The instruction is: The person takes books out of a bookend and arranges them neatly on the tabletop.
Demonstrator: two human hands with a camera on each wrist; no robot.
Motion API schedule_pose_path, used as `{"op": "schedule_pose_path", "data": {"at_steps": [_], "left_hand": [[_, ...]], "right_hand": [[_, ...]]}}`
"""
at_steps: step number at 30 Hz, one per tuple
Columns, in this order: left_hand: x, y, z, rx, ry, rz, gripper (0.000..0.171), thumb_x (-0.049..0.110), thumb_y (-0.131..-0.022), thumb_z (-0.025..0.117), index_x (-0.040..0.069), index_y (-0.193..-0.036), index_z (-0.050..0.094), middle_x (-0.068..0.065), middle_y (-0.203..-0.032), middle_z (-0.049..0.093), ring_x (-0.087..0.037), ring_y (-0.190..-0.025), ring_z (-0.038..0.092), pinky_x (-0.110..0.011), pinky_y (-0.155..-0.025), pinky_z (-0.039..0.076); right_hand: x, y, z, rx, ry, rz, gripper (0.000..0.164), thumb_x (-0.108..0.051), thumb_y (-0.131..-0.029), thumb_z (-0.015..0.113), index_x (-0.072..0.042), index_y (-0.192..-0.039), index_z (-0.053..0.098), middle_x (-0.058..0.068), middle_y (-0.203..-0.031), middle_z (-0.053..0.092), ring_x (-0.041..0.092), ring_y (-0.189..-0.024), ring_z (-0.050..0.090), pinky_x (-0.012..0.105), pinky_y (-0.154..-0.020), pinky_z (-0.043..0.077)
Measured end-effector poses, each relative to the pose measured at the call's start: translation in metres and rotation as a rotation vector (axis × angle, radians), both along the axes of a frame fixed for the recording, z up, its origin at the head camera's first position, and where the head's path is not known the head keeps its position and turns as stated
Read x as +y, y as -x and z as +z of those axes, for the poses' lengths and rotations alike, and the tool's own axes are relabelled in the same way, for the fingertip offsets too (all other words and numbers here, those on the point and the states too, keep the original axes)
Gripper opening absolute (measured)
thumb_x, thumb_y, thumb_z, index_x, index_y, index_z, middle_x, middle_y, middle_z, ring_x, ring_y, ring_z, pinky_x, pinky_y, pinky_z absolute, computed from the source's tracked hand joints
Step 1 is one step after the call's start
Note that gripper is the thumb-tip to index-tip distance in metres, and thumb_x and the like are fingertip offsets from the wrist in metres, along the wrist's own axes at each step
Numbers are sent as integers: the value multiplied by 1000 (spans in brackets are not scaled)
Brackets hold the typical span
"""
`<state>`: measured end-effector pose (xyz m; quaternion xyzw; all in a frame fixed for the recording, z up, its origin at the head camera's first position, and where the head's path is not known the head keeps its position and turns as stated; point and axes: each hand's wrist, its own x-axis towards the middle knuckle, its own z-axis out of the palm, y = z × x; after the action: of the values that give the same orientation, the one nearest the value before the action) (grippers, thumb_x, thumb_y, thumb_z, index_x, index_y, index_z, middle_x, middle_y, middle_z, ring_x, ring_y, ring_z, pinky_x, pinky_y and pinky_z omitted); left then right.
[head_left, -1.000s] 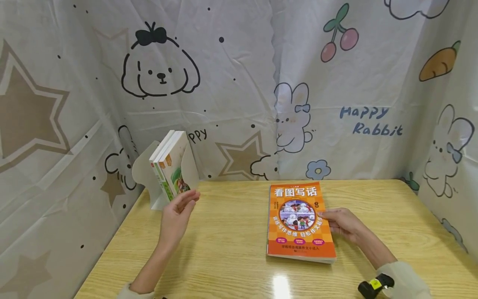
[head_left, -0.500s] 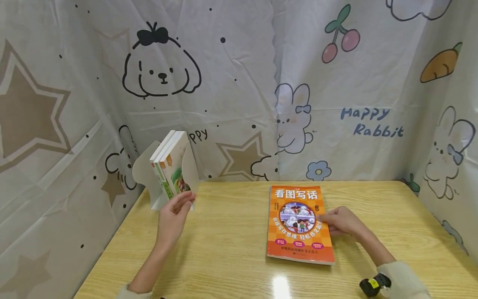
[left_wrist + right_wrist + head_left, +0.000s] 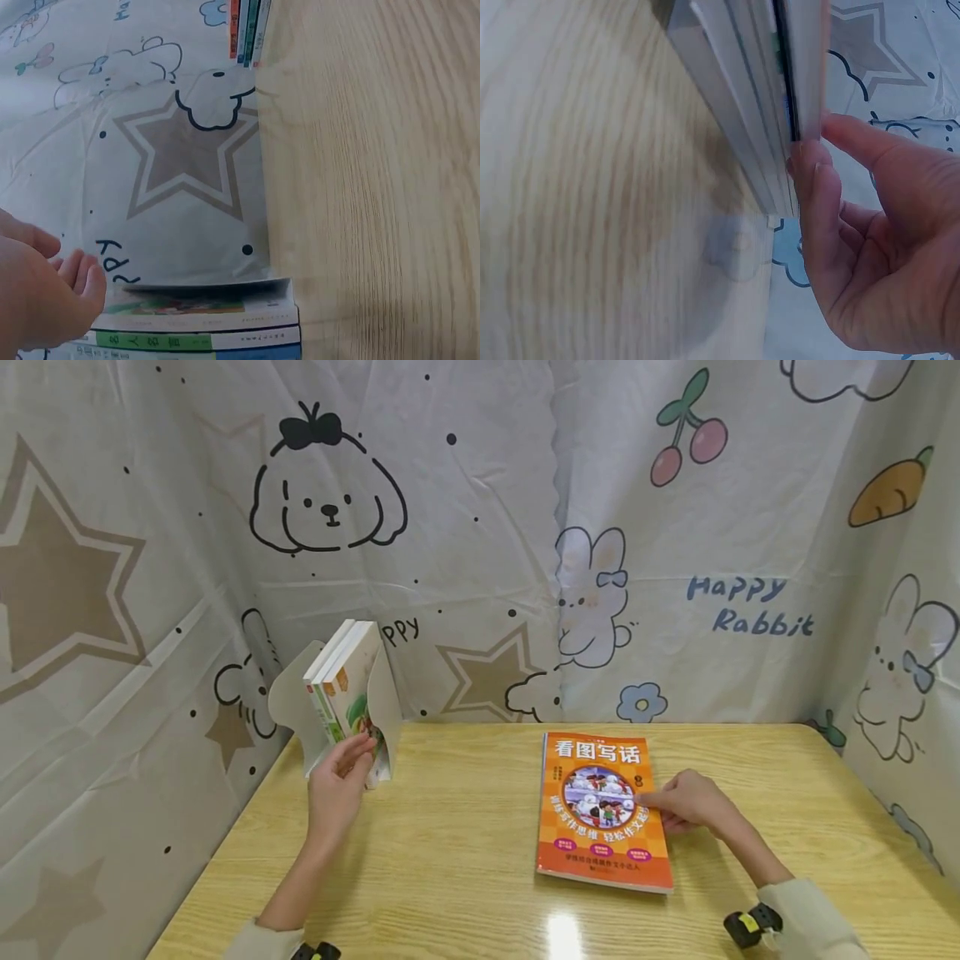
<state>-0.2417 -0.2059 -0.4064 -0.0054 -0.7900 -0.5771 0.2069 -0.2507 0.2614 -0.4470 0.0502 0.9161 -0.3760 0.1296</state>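
Observation:
An orange picture-cover book (image 3: 600,860) lies on top of a stack of several books on the right of the table. My right hand (image 3: 693,802) pinches its right edge, the thumb on the cover. In the right wrist view the right hand (image 3: 885,247) has fingertips below the top book's page edge, beside the books beneath (image 3: 742,97). At the left, upright white books (image 3: 348,672) stand in a cream bookend (image 3: 384,702). My left hand (image 3: 341,785), fingers loosely bent, overlaps their lower front in the head view. The left wrist view shows the left hand (image 3: 52,285) beside the green-banded spine (image 3: 157,341), gripping nothing.
The wooden table (image 3: 450,843) meets a printed cloth (image 3: 480,527) at its back, and more cloth hangs along both sides. A black wrist strap (image 3: 752,925) sits at the right sleeve, with another strap (image 3: 317,952) by the left.
My left hand has moved a little left and closer to the upright books and bookend. The right hand keeps its pinch on the orange book, nearly unmoved.

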Motion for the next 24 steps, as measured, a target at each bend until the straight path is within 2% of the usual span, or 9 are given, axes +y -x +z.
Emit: {"op": "schedule_pose_path", "data": {"at_steps": [4, 7, 10, 13, 16, 20, 24], "left_hand": [[-10, 11, -1, 48, -33, 123, 37, 14, -93, 54, 5, -129, 51, -9, -122, 56, -19, -113, 50, -21, -92, 41], [-20, 20, -1, 64, -55, 181, 45, 15, -93, 53, 5, -136, 41, -10, -132, 46, -22, -121, 43, -30, -100, 35], [-29, 28, -1, 52, -59, 218, 54, 19, -94, 51, 7, -142, 29, -11, -141, 35, -24, -128, 34, -33, -105, 28], [-36, 36, -2, 33, -39, 222, 58, 21, -95, 49, 8, -145, 23, -11, -145, 29, -25, -131, 29, -33, -106, 24], [-40, 44, -4, 8, -10, 178, 57, 19, -96, 46, 7, -145, 22, -13, -145, 29, -26, -131, 29, -34, -107, 24], [-42, 52, -11, -45, 49, 129, 50, 20, -96, 44, 8, -143, 31, -17, -138, 39, -30, -124, 40, -40, -100, 34], [-43, 58, -18, -48, 95, 140, 44, 19, -96, 45, 7, -137, 41, -19, -129, 49, -32, -113, 50, -43, -92, 42]], "right_hand": [[2, 1, -3, 13, -28, 2, 48, -47, -76, 71, -7, -53, 55, 1, -47, 51, 11, -41, 46, 22, -41, 38], [3, 0, -4, 30, -18, -6, 47, -45, -76, 71, -5, -55, 57, 3, -50, 55, 13, -44, 52, 25, -43, 44], [4, 0, -5, 46, -17, -22, 45, -43, -78, 70, -4, -59, 60, 4, -53, 58, 15, -46, 57, 28, -46, 49], [7, 1, -5, 66, -22, -49, 44, -42, -80, 69, -3, -61, 62, 4, -55, 60, 16, -48, 58, 29, -48, 49], [9, 2, -4, 102, -17, -77, 44, -43, -81, 68, -2, -65, 64, 5, -58, 61, 17, -50, 59, 30, -49, 49], [12, 2, -3, 184, 6, -107, 47, -45, -83, 64, -1, -68, 65, 6, -60, 62, 20, -55, 60, 32, -52, 50], [13, 2, 2, 246, 76, -145, 47, -45, -85, 62, 0, -72, 65, 5, -63, 63, 23, -60, 63, 34, -56, 53]]}}
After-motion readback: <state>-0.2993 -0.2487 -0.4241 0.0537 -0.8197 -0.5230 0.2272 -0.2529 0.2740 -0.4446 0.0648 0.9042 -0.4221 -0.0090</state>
